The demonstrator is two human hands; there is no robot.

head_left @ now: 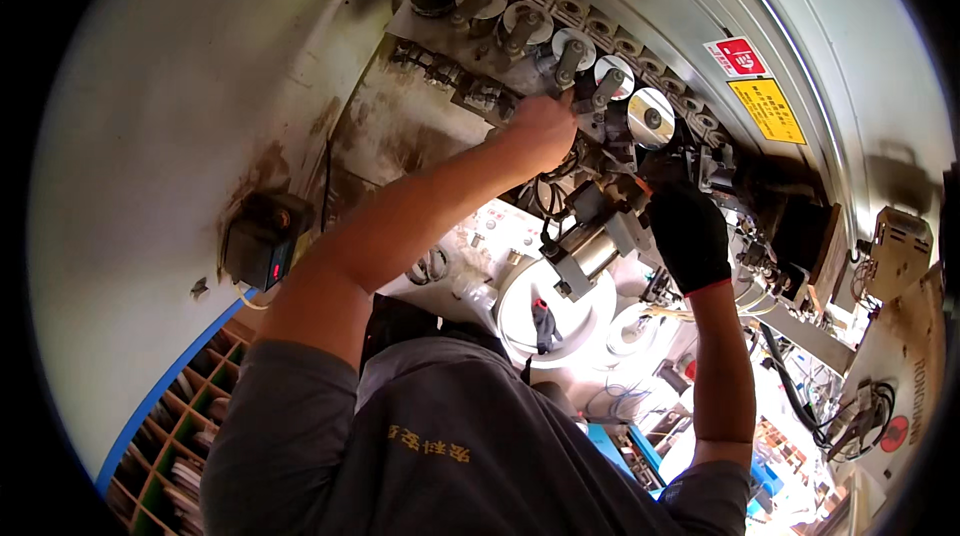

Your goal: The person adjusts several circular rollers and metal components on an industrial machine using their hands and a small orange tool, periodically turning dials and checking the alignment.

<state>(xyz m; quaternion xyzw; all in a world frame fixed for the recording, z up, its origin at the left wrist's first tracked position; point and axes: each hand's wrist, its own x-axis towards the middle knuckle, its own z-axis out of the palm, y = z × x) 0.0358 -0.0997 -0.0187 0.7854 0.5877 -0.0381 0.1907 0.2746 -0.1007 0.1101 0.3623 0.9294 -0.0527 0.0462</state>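
My bare left hand (542, 131) is at the row of round wheels (480, 1) with grey arms, its fingers curled at a small bracket below them; what they hold is hidden. My right hand (688, 234), in a black glove, is curled beside a thin orange-tipped piece (636, 183) under the silver disc (652, 118); I cannot make out what it grips. A steel cylinder with a black block (600, 246) sits between and below my hands, among black cables and metal fittings.
A white round bowl (515, 306) lies below. A black box (255, 251) with a red light is on the left panel, above a divided shelf (190, 421). Warning labels (765, 111) are on the right rail. Cables and a metal housing (900, 246) stand at right.
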